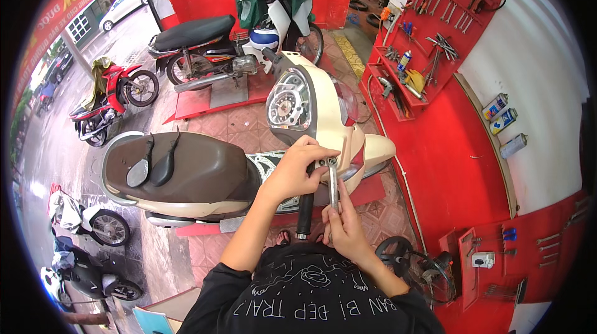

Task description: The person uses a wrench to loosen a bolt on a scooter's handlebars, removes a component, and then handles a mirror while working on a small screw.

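In my right hand (345, 228) is a silver wrench (334, 188), its head up against a small fitting on the scooter's handlebar. My left hand (295, 166) is closed beside the wrench head, with thumb and index finger pinched round a small part that I cannot make out. Just below that hand, the black handlebar grip (305, 213) points toward me. The cream scooter (367, 150) stands across in front of me, its round instrument cluster (287, 105) beyond my hands. Two mirrors, one showing its glass (138, 172) and one its dark back (163, 169), lie on the brown seat (208, 166).
To the right, a red tool board (435, 17) carries wrenches, pliers and a tray. Spray cans (504, 122) line the white wall. A fan (429, 272) stands low at right. Another motorbike (199, 48) is on a red platform (217, 101) behind; more are parked left.
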Tool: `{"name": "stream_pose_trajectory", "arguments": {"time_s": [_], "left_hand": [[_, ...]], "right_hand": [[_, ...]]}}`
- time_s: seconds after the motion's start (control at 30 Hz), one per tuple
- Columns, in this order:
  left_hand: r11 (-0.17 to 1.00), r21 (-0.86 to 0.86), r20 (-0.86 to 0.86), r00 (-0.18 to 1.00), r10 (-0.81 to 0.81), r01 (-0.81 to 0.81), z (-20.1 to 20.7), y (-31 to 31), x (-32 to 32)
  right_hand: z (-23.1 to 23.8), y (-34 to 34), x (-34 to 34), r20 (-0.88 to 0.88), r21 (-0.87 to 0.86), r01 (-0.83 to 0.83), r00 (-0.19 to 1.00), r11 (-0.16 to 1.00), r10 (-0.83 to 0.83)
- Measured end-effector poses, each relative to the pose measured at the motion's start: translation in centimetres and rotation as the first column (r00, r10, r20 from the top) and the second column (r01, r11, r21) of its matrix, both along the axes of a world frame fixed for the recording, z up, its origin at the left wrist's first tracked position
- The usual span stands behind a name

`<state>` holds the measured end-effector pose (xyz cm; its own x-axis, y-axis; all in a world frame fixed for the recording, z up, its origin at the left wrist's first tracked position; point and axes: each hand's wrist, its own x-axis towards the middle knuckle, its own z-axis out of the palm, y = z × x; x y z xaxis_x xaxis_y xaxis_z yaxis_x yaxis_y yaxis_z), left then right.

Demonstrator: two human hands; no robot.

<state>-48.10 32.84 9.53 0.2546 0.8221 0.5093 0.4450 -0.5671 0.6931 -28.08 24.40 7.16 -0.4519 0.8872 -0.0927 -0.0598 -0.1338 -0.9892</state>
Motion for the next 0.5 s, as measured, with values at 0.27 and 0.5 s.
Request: {"name": "stream_pose_trajectory", "arguments": {"time_s": [0.27, 0.5], "left_hand": [[0.996, 0.049, 0.04, 0.997, 0.066, -0.068, -0.2, 0.1, -0.5], [0.992, 0.063, 0.021, 0.994, 0.105, -0.106, -0.5, 0.5, 0.3]], "right_hand": [[2.3, 8.4, 7.7, 0.085, 0.03, -0.26, 0.963, 0.965, 0.257], [1.8, 18.0, 10.3, 0.278, -0.006, -0.542, 0.806, 0.84, 0.522]]}}
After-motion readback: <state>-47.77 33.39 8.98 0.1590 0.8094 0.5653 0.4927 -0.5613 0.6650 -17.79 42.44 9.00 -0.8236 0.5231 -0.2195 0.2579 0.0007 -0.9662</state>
